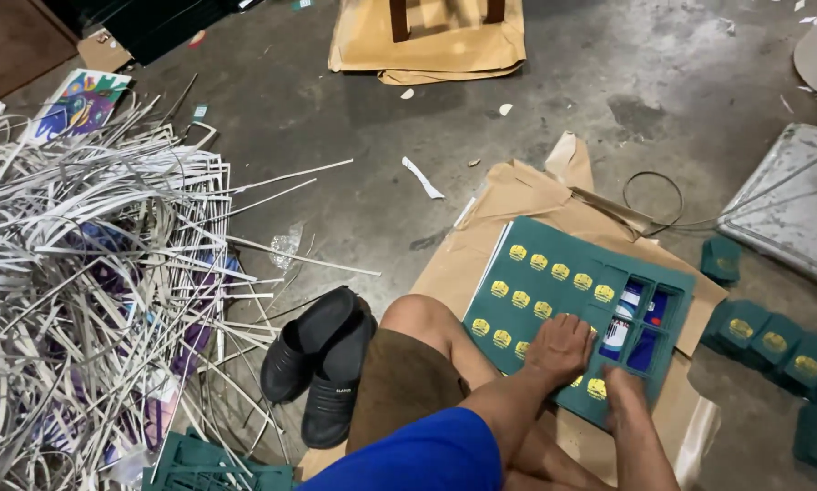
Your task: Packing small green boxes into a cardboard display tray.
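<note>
I'm pressing left hand (561,347) flat on green sheet (554,282), lower right of frame; right hand (623,393) pushing down beside it, fingers bent, gripping nothing.

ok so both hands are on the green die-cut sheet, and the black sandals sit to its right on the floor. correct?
Not quite. The head view shows the black sandals to the left of the green die-cut sheet, beside the knee. Both the left hand and right hand are on the sheet.

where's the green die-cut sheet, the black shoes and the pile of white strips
green die-cut sheet (554,273): head view, upper middle of its face, among the gold marks
black shoes (322,364): head view, where the two shoes meet
pile of white strips (90,245): head view, middle of the heap
</note>
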